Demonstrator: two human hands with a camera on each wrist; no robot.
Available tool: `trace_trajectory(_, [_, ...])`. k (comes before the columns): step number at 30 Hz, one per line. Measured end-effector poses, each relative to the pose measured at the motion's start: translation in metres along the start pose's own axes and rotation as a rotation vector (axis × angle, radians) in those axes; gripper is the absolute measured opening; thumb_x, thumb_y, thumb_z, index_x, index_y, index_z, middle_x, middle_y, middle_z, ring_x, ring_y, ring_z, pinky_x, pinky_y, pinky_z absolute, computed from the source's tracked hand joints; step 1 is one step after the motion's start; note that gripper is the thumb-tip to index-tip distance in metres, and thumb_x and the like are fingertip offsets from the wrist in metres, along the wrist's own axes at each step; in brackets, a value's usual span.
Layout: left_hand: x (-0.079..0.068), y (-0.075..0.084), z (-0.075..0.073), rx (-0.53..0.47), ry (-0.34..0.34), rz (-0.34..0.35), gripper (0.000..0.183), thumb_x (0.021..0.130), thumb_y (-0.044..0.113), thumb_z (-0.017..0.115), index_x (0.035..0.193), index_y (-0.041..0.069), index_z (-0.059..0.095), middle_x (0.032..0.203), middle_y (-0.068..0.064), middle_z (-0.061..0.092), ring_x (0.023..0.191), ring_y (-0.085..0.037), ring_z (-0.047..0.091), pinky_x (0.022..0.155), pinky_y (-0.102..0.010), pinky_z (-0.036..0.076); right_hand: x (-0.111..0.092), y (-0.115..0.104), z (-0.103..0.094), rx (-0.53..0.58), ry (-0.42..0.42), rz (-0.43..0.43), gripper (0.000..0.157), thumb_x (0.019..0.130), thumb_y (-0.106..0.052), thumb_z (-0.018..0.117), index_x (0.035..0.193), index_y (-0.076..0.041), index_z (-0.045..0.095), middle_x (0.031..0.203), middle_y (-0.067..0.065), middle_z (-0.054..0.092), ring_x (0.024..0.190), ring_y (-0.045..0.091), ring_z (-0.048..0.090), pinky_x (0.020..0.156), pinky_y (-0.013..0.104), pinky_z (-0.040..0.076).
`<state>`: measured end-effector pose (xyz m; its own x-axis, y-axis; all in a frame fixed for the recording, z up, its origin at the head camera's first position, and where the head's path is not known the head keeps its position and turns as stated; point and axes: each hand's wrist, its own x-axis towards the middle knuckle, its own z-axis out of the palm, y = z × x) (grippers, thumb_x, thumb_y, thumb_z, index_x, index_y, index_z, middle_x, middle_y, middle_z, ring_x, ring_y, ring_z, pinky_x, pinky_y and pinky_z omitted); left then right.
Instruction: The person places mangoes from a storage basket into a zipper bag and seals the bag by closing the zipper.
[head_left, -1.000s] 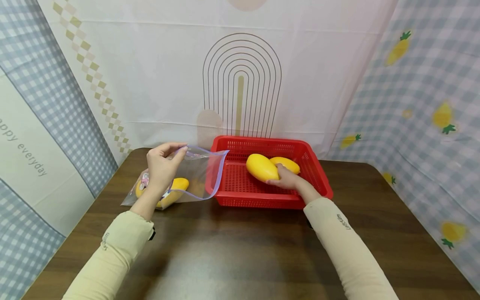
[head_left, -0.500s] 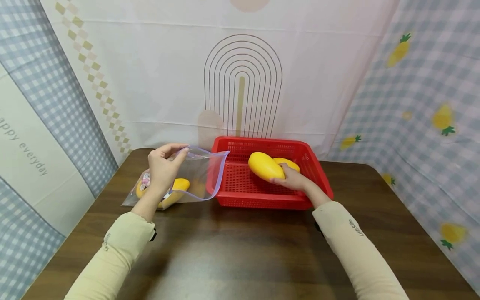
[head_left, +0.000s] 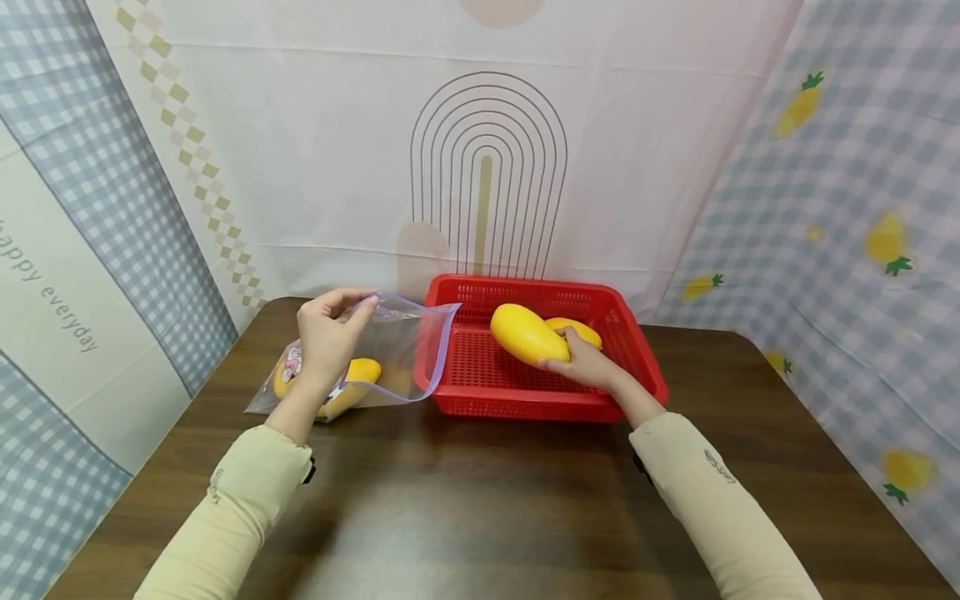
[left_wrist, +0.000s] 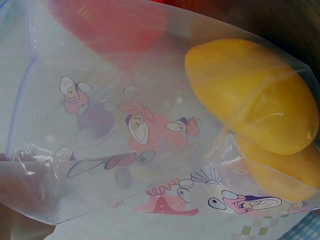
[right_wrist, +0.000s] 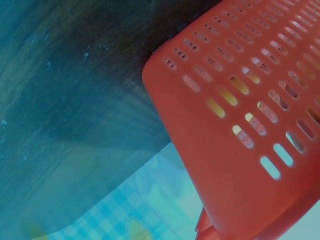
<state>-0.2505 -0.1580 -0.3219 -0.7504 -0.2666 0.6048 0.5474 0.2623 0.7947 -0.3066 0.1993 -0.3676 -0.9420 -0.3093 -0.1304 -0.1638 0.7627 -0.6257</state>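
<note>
My left hand [head_left: 326, 337] pinches the upper edge of a clear zip bag [head_left: 397, 354] with a purple-edged mouth, which gapes toward the basket. Two yellow mangoes lie at the far end of the bag; in the left wrist view one mango [left_wrist: 250, 95] overlaps the other mango [left_wrist: 280, 175]. Over the red basket [head_left: 517, 405], my right hand [head_left: 588, 367] grips a large yellow mango [head_left: 525, 333] by its right end. Behind that hand, another mango [head_left: 583, 330] sits in the basket, partly hidden. The right wrist view shows only the basket's slotted wall [right_wrist: 200, 125], not the hand.
Bag and basket stand side by side toward the back of a dark wooden table [head_left: 480, 508]. A white printed cloth [head_left: 337, 150] hangs behind it, and checked cloth [head_left: 847, 275] hangs at the sides. The bag's mouth overlaps the basket's left rim in the head view.
My right hand has shifted slightly right with the mango in its grip, then the mango's free end has swung a little left. The left hand and bag stay nearly still.
</note>
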Motion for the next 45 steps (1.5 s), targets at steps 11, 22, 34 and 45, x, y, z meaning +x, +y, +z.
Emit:
trace_trajectory(11, [0.001, 0.000, 0.002, -0.009, 0.004, 0.010, 0.012, 0.082, 0.007, 0.071, 0.086, -0.004, 0.073, 0.084, -0.014, 0.073, 0.070, 0.003, 0.061, 0.072, -0.010, 0.050, -0.001, 0.002, -0.001, 0.125, 0.092, -0.029, 0.080, 0.084, -0.047, 0.065, 0.141, -0.011, 0.024, 0.133, 0.014, 0.040, 0.115, 0.029, 0.041, 0.099, 0.048, 0.041])
trace_trajectory(22, [0.000, 0.002, 0.002, -0.021, -0.004, 0.012, 0.013, 0.082, 0.008, 0.072, 0.087, -0.004, 0.073, 0.082, -0.005, 0.074, 0.072, 0.003, 0.062, 0.074, -0.010, 0.050, -0.006, -0.005, -0.005, 0.217, 0.109, 0.010, 0.076, 0.086, -0.044, 0.064, 0.141, -0.010, 0.024, 0.134, 0.015, 0.039, 0.115, 0.029, 0.041, 0.097, 0.045, 0.043])
trace_trajectory(34, [-0.002, 0.001, 0.004, -0.021, -0.009, 0.012, 0.013, 0.082, 0.008, 0.072, 0.086, -0.004, 0.073, 0.082, -0.007, 0.074, 0.072, 0.003, 0.062, 0.073, -0.010, 0.051, -0.010, -0.012, -0.004, 0.335, 0.176, 0.042, 0.075, 0.088, -0.045, 0.061, 0.142, -0.007, 0.025, 0.138, 0.017, 0.037, 0.118, 0.029, 0.041, 0.102, 0.047, 0.040])
trace_trajectory(45, [-0.007, 0.003, 0.002, -0.035, -0.001, 0.006, 0.012, 0.082, 0.006, 0.070, 0.087, -0.004, 0.073, 0.076, 0.016, 0.070, 0.071, 0.004, 0.062, 0.072, -0.010, 0.050, -0.011, -0.015, -0.005, 0.467, 0.222, 0.105, 0.074, 0.090, -0.039, 0.060, 0.145, -0.008, 0.022, 0.143, 0.016, 0.033, 0.125, 0.031, 0.035, 0.108, 0.048, 0.034])
